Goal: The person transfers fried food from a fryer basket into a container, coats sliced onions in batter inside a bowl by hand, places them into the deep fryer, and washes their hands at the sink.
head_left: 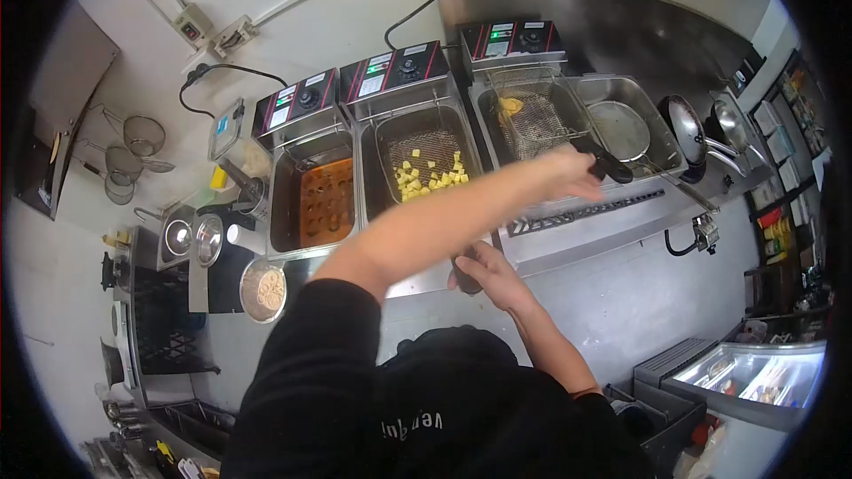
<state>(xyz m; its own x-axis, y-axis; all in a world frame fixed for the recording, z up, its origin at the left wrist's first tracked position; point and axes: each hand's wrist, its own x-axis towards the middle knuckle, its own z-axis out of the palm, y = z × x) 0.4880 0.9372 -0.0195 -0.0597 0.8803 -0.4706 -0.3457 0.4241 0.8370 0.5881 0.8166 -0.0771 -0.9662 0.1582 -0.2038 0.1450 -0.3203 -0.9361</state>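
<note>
My left arm crosses in front of my body to the right. My left hand (572, 174), blurred, is at the black handle (611, 162) of the right fryer basket (537, 111); whether its fingers close round it I cannot tell. A few yellow pieces (509, 107) lie in that basket. Lower down, my right hand (493, 275) is wrapped round a dark handle (468, 273) in front of the middle fryer. My left forearm hides where this handle leads. The middle fryer basket (413, 137) holds several pale yellow cubes (430, 179).
The left fryer (327, 200) contains brown-orange liquid. A steel bowl (264, 291) with pale food stands at the counter's front left, near a white cup (244, 237). On the right are a round strainer (619, 131) in a steel pan and upright frying pans (685, 129).
</note>
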